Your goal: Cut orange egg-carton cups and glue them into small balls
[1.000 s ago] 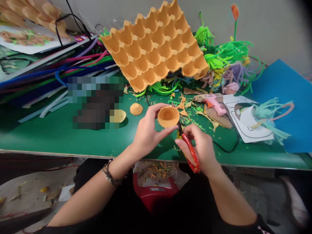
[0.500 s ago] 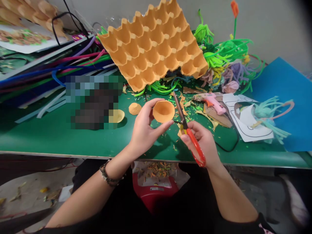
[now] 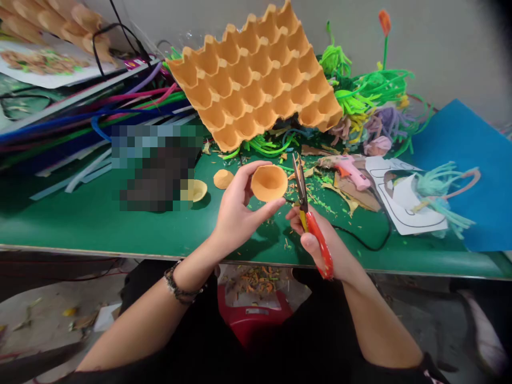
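Head view shows the orange cup (image 3: 269,182) pinched in the left hand (image 3: 236,213), mouth facing the camera. A second ago the red-handled scissors (image 3: 312,224), gripped by the right hand (image 3: 324,240), were beneath its rim; now the blades stand just right of it, apart. Beyond both hands leans the egg tray (image 3: 256,80).

craft workshop, green table (image 3: 80,224), egg tray (image 3: 256,80), glue gun (image 3: 352,172), pipe cleaners (image 3: 368,90)

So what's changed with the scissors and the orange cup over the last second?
The red-handled scissors in the right hand lifted away from the round orange cardboard cup; their blades now point up beside it. The left hand kept hold of the cup, shifting it slightly left.
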{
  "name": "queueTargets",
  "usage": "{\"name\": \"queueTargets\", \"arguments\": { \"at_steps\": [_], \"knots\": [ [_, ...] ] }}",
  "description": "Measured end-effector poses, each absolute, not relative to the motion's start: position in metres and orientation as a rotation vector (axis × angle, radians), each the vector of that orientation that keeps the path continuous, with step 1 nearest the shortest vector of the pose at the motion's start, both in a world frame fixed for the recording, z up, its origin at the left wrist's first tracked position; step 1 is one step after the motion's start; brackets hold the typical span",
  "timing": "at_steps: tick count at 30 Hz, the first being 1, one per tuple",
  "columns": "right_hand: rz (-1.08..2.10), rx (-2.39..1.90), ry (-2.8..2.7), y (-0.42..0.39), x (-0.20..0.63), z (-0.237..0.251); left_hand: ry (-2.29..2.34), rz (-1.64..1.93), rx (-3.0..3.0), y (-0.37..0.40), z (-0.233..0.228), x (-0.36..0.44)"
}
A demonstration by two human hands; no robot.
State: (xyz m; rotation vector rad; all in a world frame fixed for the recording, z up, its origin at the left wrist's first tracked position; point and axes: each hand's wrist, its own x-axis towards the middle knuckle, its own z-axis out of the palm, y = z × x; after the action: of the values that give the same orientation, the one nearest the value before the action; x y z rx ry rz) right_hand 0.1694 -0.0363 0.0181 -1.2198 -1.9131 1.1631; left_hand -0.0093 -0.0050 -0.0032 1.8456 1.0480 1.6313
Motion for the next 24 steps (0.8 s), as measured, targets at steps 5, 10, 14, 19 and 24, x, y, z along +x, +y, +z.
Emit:
{"name": "queueTargets", "arguments": {
  "at_steps": [5, 10, 14, 19, 24],
  "knots": [
    [0.777, -1.524, -2.097, -0.0323, 0.1648, 0.0228, 0.959, 1.657, 1.816, -0.0032, -0.0076, -0.0091],
    [0.575, -1.582, -2.130, -0.0305, 0.1636, 0.0264, 0.895, 1.612, 1.822, -0.0038, -0.0092, -0.0105],
    [0.528, -1.546, -2.138, -0.0318, 0.1651, 0.0270, 0.905, 1.553, 1.873, -0.0041, -0.0099, -0.0122],
    [0.361, -1.499, -2.136, -0.0348, 0.1670, 0.0273, 0.964, 1.552, 1.955, -0.0035, -0.0087, -0.0141],
    [0.368, -1.440, -2.076, -0.0360, 0.1660, 0.0282, 0.965, 1.554, 1.976, -0.0039, -0.0076, -0.0150]
  ]
}}
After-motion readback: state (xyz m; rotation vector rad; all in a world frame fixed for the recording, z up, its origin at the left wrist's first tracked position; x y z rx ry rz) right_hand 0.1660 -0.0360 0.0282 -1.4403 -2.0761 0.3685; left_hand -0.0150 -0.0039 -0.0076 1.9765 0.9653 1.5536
